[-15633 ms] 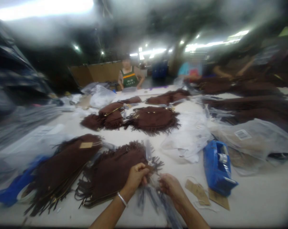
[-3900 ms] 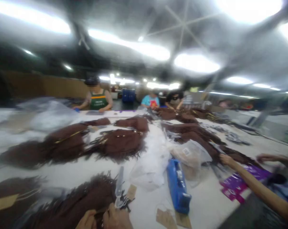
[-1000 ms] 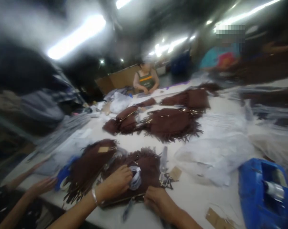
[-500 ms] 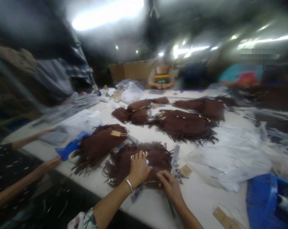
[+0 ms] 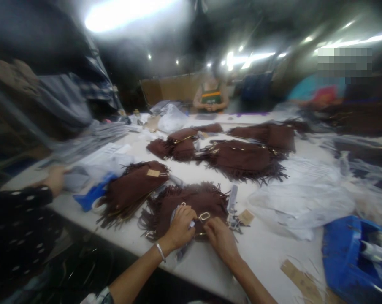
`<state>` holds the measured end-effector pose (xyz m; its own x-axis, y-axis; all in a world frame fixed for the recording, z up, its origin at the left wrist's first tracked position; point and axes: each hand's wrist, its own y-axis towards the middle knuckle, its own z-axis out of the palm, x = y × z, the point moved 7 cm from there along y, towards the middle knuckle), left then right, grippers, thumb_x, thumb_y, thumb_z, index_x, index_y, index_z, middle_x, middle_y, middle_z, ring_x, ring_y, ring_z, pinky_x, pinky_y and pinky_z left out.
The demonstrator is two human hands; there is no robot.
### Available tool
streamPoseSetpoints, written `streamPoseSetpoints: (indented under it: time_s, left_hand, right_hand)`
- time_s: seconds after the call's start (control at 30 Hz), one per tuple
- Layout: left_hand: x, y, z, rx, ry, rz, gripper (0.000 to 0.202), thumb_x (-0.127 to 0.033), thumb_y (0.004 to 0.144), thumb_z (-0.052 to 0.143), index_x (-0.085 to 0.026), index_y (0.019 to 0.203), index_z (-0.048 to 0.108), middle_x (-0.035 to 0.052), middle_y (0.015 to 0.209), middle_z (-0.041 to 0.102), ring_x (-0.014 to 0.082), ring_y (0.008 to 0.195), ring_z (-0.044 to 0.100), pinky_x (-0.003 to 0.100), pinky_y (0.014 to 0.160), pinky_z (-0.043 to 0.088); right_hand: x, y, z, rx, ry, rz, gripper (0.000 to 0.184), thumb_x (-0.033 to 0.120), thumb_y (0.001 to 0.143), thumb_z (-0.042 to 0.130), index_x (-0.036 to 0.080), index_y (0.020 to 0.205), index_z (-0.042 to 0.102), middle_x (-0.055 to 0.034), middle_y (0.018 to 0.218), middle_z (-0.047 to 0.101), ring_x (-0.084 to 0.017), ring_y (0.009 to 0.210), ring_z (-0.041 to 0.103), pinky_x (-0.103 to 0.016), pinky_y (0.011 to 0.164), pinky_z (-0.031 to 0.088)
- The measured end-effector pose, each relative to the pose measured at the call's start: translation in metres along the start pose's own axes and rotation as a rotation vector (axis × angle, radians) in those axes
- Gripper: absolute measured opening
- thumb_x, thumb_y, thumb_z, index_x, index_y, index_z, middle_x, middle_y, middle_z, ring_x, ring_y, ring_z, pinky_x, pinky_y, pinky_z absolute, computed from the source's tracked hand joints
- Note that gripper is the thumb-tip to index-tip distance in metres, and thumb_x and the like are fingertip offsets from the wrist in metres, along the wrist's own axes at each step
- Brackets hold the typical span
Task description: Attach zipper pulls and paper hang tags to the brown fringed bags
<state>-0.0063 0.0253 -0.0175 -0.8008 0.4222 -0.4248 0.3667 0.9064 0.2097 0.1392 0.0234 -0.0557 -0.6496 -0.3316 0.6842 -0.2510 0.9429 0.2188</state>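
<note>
A dark brown fringed bag lies flat on the white table in front of me, with a gold metal ring on its face. Over the bag's middle, my left hand has its fingers curled around something small and pale, too blurred to name. My right hand is closed at the bag's near edge, fingertips bent onto the gold-trimmed border just below the ring. Beside the bag's right end lie a tan tag and a grey strip.
Another fringed bag lies left, beside a blue tape dispenser. More brown bags lie farther back. Clear plastic bags and a blue container are at right. A co-worker's polka-dot sleeve reaches in at left; other people are across the table.
My left hand has drawn slightly left and down, uncovering the gold ring. My right hand has shifted a little, its fingers more curled. The co-worker's hand at left has moved away from the tape dispenser.
</note>
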Motion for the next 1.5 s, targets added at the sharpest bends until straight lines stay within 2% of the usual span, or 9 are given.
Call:
streamPoseSetpoints:
  time_s: [0.43,0.6,0.73,0.87,0.97,1.07,1.17,1.33,1.5]
  left_hand:
    - [-0.009,-0.004,-0.002,-0.017,-0.147,0.018,0.034,-0.009,0.067,0.053,-0.023,0.097,0.062,0.0036,0.109,0.063,0.0239,0.122,0.045,0.043,0.113,0.024]
    - [-0.004,0.007,0.006,-0.071,-0.152,-0.145,0.018,-0.021,0.083,0.051,-0.022,0.076,0.067,0.0031,0.087,0.067,0.0205,0.094,0.056,0.036,0.092,0.039]
    - [0.004,0.012,0.015,-0.187,-0.118,-0.335,0.018,-0.026,0.079,0.061,-0.021,0.063,0.067,0.0021,0.074,0.066,0.0196,0.084,0.056,0.033,0.083,0.038]
    - [0.006,0.015,0.017,-0.198,-0.14,-0.417,0.015,-0.025,0.076,0.064,-0.022,0.061,0.067,0.0,0.07,0.066,0.019,0.081,0.057,0.032,0.079,0.037]
    - [0.005,0.012,0.01,-0.212,-0.218,-0.427,0.014,-0.025,0.08,0.061,-0.022,0.067,0.066,-0.0018,0.071,0.066,0.0175,0.076,0.058,0.03,0.074,0.039]
    - [-0.015,0.009,0.0,-0.248,-0.189,-0.23,0.015,-0.026,0.088,0.054,-0.021,0.077,0.064,0.0002,0.081,0.067,0.0189,0.087,0.058,0.033,0.082,0.04]
    - [-0.041,0.006,0.002,-0.215,-0.121,0.046,0.018,-0.025,0.093,0.048,-0.021,0.085,0.064,0.0036,0.093,0.068,0.0218,0.104,0.055,0.039,0.098,0.033]
    - [-0.019,0.01,0.015,-0.197,-0.335,-0.236,0.017,-0.026,0.089,0.053,-0.02,0.076,0.063,0.0014,0.076,0.065,0.0178,0.076,0.057,0.031,0.075,0.042]
    - [-0.013,0.012,0.018,-0.174,-0.441,-0.254,0.018,-0.031,0.087,0.057,-0.021,0.076,0.067,0.0009,0.076,0.066,0.0178,0.078,0.058,0.029,0.075,0.041]
  right_hand:
    - [0.001,0.007,0.005,0.029,-0.116,0.026,0.016,0.023,0.09,0.046,0.021,0.084,0.06,-0.0022,0.083,0.059,-0.016,0.074,0.058,-0.025,0.064,0.036]
    - [-0.003,0.006,0.009,0.026,-0.099,0.032,0.018,0.024,0.092,0.044,0.021,0.087,0.061,-0.0033,0.086,0.06,-0.016,0.077,0.06,-0.025,0.067,0.038]
    - [-0.004,0.004,0.009,0.021,-0.048,0.062,0.019,0.025,0.091,0.043,0.021,0.089,0.062,-0.004,0.087,0.061,-0.017,0.079,0.061,-0.026,0.068,0.04]
    - [-0.006,0.001,0.002,-0.023,0.146,0.106,0.02,0.03,0.088,0.049,0.021,0.078,0.064,-0.0039,0.083,0.064,-0.019,0.078,0.062,-0.028,0.073,0.042]
    - [-0.016,-0.004,0.002,-0.026,0.464,0.273,0.025,0.041,0.085,0.054,0.02,0.079,0.066,-0.0016,0.068,0.064,-0.019,0.066,0.062,-0.029,0.066,0.046]
    - [-0.025,-0.009,0.008,-0.023,0.797,0.436,0.032,0.049,0.08,0.061,0.019,0.086,0.067,-0.0014,0.067,0.067,-0.017,0.059,0.062,-0.027,0.058,0.048]
    - [-0.03,-0.012,0.007,-0.081,0.96,0.465,0.039,0.048,0.073,0.071,0.019,0.097,0.064,-0.0011,0.069,0.069,-0.016,0.059,0.063,-0.025,0.057,0.049]
    - [-0.04,-0.016,0.009,-0.101,1.026,0.49,0.035,0.046,0.073,0.074,0.018,0.091,0.064,-0.0022,0.07,0.07,-0.014,0.059,0.063,-0.023,0.056,0.049]
    - [-0.045,-0.018,0.013,-0.088,1.101,0.48,0.034,0.047,0.075,0.072,0.018,0.092,0.065,-0.0028,0.076,0.07,-0.013,0.059,0.062,-0.023,0.055,0.049]
